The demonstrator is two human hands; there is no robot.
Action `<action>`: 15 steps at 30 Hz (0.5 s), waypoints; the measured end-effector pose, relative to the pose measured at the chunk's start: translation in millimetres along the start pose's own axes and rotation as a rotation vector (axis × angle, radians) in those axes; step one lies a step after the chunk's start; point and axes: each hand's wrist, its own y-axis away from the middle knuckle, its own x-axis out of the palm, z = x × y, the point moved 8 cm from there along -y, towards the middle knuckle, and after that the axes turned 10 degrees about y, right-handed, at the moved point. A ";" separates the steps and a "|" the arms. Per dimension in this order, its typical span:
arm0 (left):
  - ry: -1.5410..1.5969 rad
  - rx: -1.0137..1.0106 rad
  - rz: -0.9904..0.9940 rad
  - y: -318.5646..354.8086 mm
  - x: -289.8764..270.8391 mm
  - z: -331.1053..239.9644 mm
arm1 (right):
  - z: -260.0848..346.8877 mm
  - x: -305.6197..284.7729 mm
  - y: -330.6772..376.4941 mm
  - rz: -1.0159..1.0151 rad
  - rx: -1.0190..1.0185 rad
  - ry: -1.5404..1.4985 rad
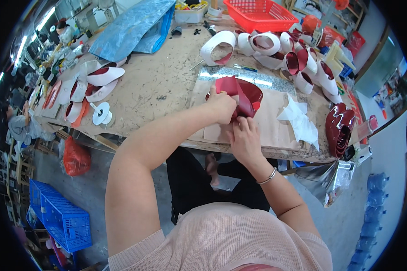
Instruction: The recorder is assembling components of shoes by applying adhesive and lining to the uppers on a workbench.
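Observation:
A dark red, glossy shoe upper (255, 92) with a matte red lining (228, 85) is held up over the front of the workbench. My left hand (223, 106) is closed on its left side, fingers curled around the folded lining. At its lower edge, my right hand (245, 138) pinches the material between bent fingers and thumb; the fingertips are partly hidden. A brown paper sheet (217, 134) lies beneath both hands. Just behind the upper is a speckled stone slab (279, 84). Crumpled white sheets (297, 118) rest to the right of my hands.
Several white uppers with red linings (218, 47) crowd the back right, and more uppers (105, 77) sit at the left beside a white spool (102, 114). Finished-looking dark red shoes (338, 128) stand at the right edge. A red basket (260, 17) and blue plastic sheeting (131, 29) are behind.

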 end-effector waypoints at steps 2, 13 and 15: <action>-0.072 0.128 -0.018 4.8 -7.0 -6.9 | -0.6 5.0 4.6 -0.011 0.010 -0.110; 0.052 0.035 0.093 11.1 -6.7 22.6 | -2.9 -1.9 2.5 0.028 0.009 -0.087; 0.058 0.009 0.095 11.4 -5.7 22.0 | -1.8 -1.3 1.0 0.057 0.006 -0.057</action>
